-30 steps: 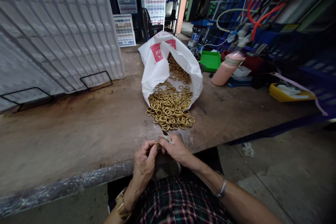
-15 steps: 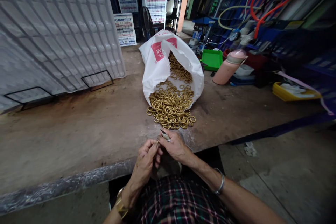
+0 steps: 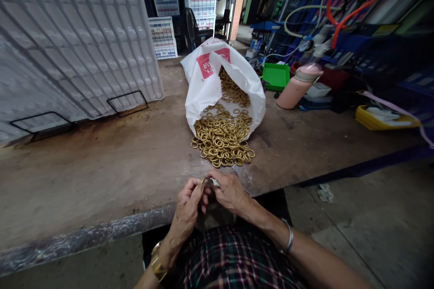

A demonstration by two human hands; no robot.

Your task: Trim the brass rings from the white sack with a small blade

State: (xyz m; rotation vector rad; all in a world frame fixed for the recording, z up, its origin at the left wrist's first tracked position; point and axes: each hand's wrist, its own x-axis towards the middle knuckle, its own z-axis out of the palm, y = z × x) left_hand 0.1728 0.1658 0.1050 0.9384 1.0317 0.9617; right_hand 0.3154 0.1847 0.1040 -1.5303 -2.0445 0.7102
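A white bag (image 3: 206, 95) with red print lies on its side on the table, and brass-coloured rings (image 3: 220, 140) spill from its torn mouth. Near the table's front edge my left hand (image 3: 190, 201) pinches one brass ring (image 3: 203, 180) between thumb and fingertips. My right hand (image 3: 230, 192), just to its right, is closed around a small tool with a pale body (image 3: 215, 182) and a dark tip. That tip is close to the held ring; whether they touch I cannot tell.
Stacked clear plastic trays (image 3: 77, 40) with black wire stands fill the left of the table (image 3: 101, 176). To the right are a green tray (image 3: 276, 76), a pink bottle (image 3: 298, 88) and a yellow tray (image 3: 383, 119). White crates (image 3: 201, 0) stand behind.
My right hand has turned, and the tool in it now shows less of its blade. More of the ring in my left hand is visible. The whole view has shifted slightly.
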